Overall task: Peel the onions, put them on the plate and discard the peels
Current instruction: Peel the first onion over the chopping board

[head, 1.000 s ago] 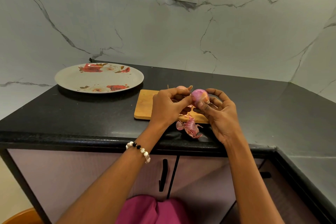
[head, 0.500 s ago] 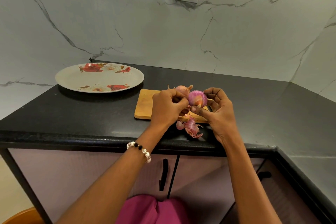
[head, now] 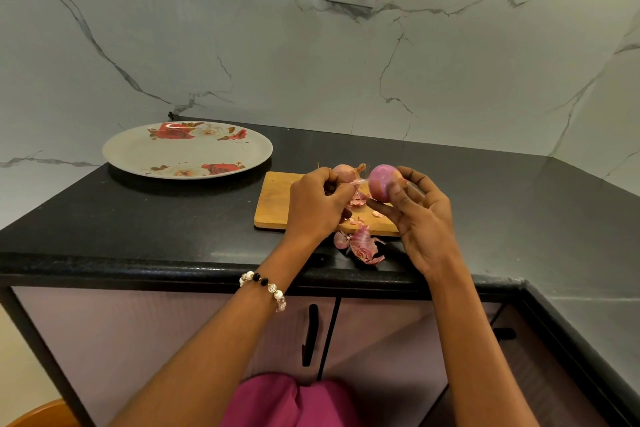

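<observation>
Since a second ago: peeled onion [head: 382,181] lifted slightly and turned, bare side facing the camera. Black tabletop [head: 173,218], no legible writing anywhere. Floral plate [head: 187,150], rear left, holding no onions. Wooden cutting board [head: 273,199], unpeeled onion [head: 344,172] at its far edge. Right hand [head: 420,215] grips the peeled onion; left hand [head: 317,204] pinches a thin peel strip [head: 358,181]. Loose peels [head: 362,246] lie before the board.
</observation>
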